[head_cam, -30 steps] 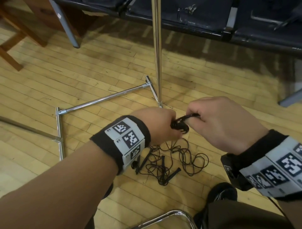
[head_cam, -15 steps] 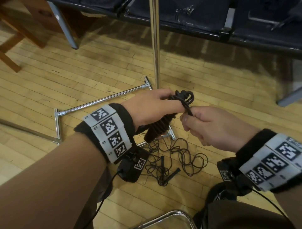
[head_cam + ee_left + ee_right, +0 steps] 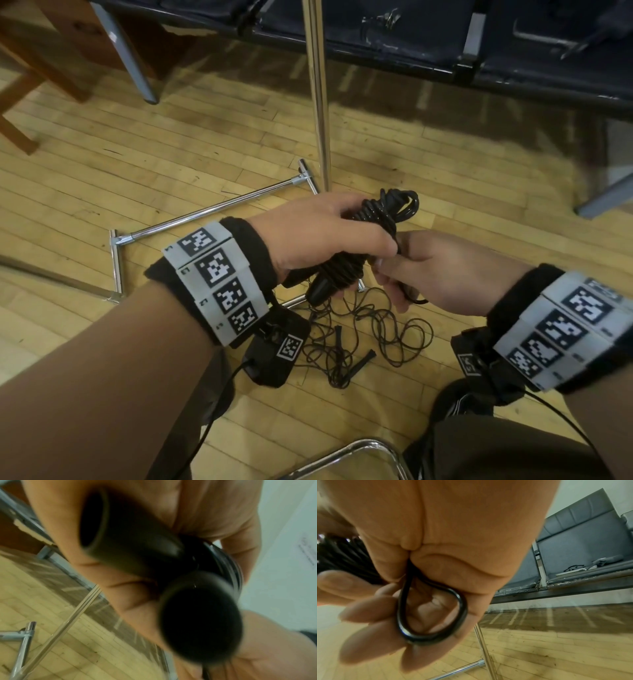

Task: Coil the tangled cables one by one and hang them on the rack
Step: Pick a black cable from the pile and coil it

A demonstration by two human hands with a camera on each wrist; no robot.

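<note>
Wooden floor boards (image 3: 171, 164) fill most of the head view, with dark seats (image 3: 394, 37) along the top edge and a brown wooden table leg (image 3: 37, 65) in the upper left. A shiny metal rack (image 3: 318, 102) has its pole going straight up the middle of the frame, and its thin base bars lie flat on the floor to the left of center. Near the middle, the left hand (image 3: 322, 236) is wrapped around a black cable bundle (image 3: 380, 219), with loops sticking out at the top by the fingers and a round black end poking out below the hand. The right hand (image 3: 435, 270) sits just to the right, touching the left one, and pinches a small loop of the same cable. Below both hands, a loose cable pile (image 3: 373, 335) lies tangled on the floor in the lower middle. Both wrists wear black bands with black and white square marks. The left wrist view shows something the head view does not: two thick black round ends (image 3: 200, 615) held tight in the curled fingers, but it is blurry. The right wrist view shows the cable loop (image 3: 433, 615) clearly, bent like a teardrop and squeezed between the palm and curled fingers (image 3: 368, 612).
</note>
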